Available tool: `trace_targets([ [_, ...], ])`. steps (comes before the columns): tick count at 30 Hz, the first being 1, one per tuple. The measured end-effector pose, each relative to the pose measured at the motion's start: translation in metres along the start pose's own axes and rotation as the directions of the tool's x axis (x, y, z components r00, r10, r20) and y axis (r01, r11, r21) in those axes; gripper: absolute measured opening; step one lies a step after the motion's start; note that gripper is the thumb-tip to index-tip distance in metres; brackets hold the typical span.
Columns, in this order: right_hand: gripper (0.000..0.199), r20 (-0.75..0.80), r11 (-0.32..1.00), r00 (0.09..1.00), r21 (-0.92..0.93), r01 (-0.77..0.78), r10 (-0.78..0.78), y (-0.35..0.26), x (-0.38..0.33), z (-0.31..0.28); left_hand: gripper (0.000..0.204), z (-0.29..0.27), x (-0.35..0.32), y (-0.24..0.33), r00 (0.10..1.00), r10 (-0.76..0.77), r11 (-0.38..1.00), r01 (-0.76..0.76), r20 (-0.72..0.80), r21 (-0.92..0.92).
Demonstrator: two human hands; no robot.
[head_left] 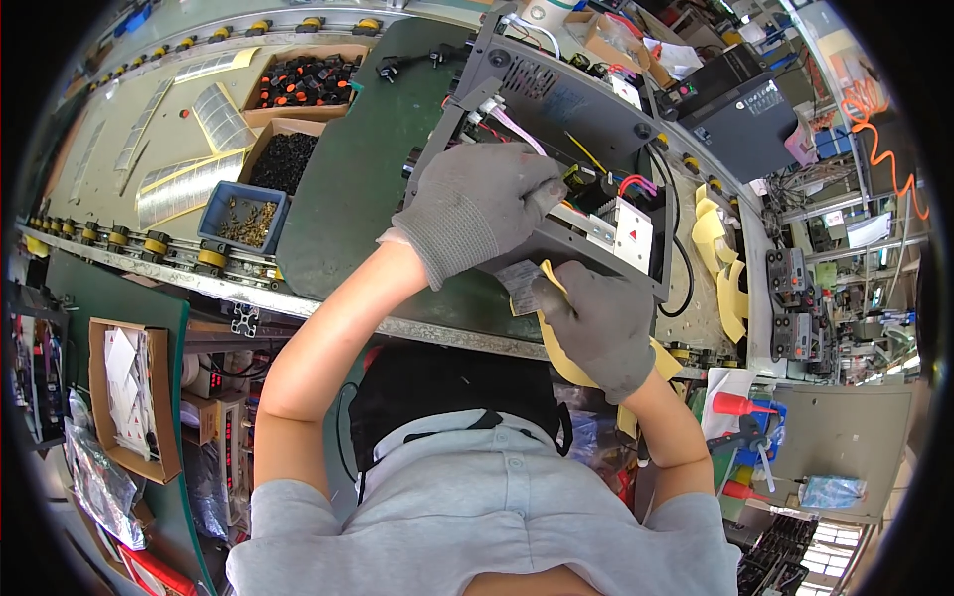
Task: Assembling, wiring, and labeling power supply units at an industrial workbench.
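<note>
A grey metal device housing (581, 104) stands with its top uncovered on the green mat, showing wires and circuit parts inside. My left hand (482, 209), in a grey knitted glove, is over its near left part. Thumb and fingers are pinched together there; what they hold, if anything, cannot be made out. In front of the near wall, my gloved right hand (606, 323) grips a yellow-backed label strip (566, 366) between thumb and fingers. A silver label (519, 285) shows at its upper end. Inside the housing sits a white plate (633, 236) with a red mark.
Left of the green mat (338, 214) are a box of black and orange parts (306, 79), a box of black screws (283, 157) and a blue bin (243, 217) of brass-coloured pieces. Silver label sheets (221, 117) lie beyond. Yellow backing strips (730, 298) and a black cable (686, 283) lie right.
</note>
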State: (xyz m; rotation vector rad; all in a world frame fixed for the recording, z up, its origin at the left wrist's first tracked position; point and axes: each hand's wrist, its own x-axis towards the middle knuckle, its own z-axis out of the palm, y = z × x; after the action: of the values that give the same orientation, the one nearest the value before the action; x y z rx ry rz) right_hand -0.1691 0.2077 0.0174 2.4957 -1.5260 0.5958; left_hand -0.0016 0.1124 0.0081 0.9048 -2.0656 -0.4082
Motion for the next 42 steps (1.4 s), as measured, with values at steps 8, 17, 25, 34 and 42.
trace_targets([
  [8, 0.024, 0.036, 0.991, 0.994, -0.085, -0.099, 0.102, -0.002, 0.006, 0.008, 0.020, 0.000, 0.000, -0.001, 1.000, -0.003, 1.000, 0.003, 0.026, 0.001],
  [17, 0.021, 0.017, 0.990, 0.996, -0.112, -0.089, 0.092, -0.003, 0.008, -0.001, 0.019, -0.003, -0.001, 0.001, 1.000, -0.010, 1.000, 0.010, 0.027, 0.011],
  [25, 0.020, 0.004, 0.995, 0.997, -0.066, -0.077, 0.077, -0.001, 0.009, -0.002, 0.020, -0.002, -0.001, 0.001, 1.000, -0.003, 0.999, 0.002, 0.021, 0.032],
  [34, 0.021, -0.008, 0.995, 0.998, -0.082, -0.060, 0.060, -0.001, 0.009, 0.000, 0.019, 0.000, -0.001, -0.001, 1.000, 0.021, 0.999, -0.021, -0.008, 0.042],
  [42, 0.017, -0.012, 0.992, 0.996, -0.088, -0.087, 0.086, -0.003, 0.010, 0.001, 0.019, -0.001, -0.001, 0.000, 1.000, -0.001, 0.999, 0.000, 0.018, 0.045],
])
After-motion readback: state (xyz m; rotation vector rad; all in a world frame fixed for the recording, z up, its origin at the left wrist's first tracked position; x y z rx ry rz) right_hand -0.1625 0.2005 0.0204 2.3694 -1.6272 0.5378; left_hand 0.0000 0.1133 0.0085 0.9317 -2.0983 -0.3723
